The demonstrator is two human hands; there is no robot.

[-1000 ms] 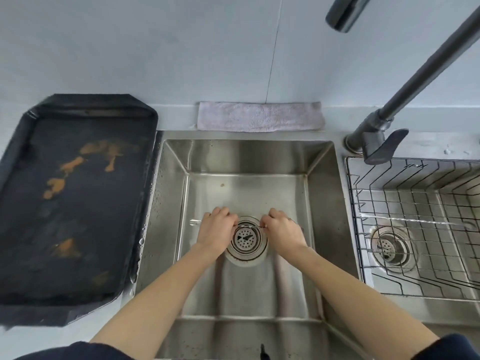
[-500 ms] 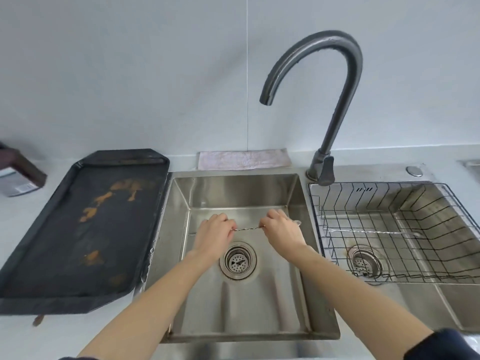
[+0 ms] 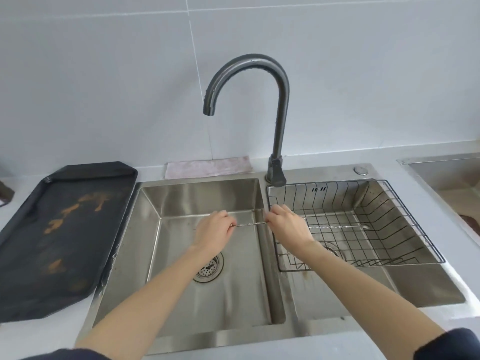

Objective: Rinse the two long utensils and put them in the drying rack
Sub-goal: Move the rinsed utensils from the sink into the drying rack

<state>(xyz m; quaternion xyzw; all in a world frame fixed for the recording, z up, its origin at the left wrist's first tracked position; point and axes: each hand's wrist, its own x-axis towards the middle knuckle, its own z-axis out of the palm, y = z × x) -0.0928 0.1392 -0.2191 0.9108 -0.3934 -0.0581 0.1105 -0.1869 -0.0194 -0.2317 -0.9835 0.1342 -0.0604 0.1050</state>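
Note:
A thin, twisted metal utensil (image 3: 250,224) is stretched level between my two hands, which pinch its two ends. My left hand (image 3: 214,231) is above the left sink basin (image 3: 207,193). My right hand (image 3: 288,227) is over the divider, at the left edge of the black wire drying rack (image 3: 376,211) that sits in the right basin. A second long twisted utensil (image 3: 337,227) lies across the rack's floor, with its small spoon end to the right. The grey faucet (image 3: 281,100) curves over the left basin, and I see no water running from it.
A black tray (image 3: 59,229) with orange stains lies on the counter to the left of the sink. A folded pale cloth (image 3: 207,166) rests behind the left basin. The drain strainer (image 3: 209,267) is below my left wrist. Another metal basin edge (image 3: 441,165) shows at the far right.
Both hands have lifted the utensil from just above the drain and carried it right. My right hand is now at the rack's edge. The view has tilted up, showing the whole faucet.

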